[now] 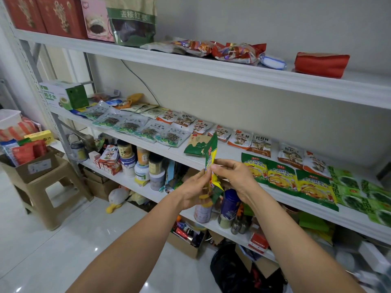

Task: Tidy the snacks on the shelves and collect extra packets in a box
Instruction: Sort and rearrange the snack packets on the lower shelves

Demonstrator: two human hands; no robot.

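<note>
Sitting on a tan plastic stool (42,193) at the far left, a cardboard box (31,168) holds red and blue snack packets (23,152). Further right, in front of the middle shelf (228,151), the left hand (193,192) curls its fingers round the lower end of a yellow-and-green packet (211,163), held upright and edge-on. The right hand (234,176) pinches the packet's middle between thumb and fingers. Right of the hands, three matching packets (279,176) lie in a row on that shelf, with green packets (359,191) beside them.

I count two red boxes (40,15); three yellow-and-green packets (281,179) lying flat; one held packet (211,157) of that kind; one stool (42,193); one cardboard box (38,168) on it.
</note>
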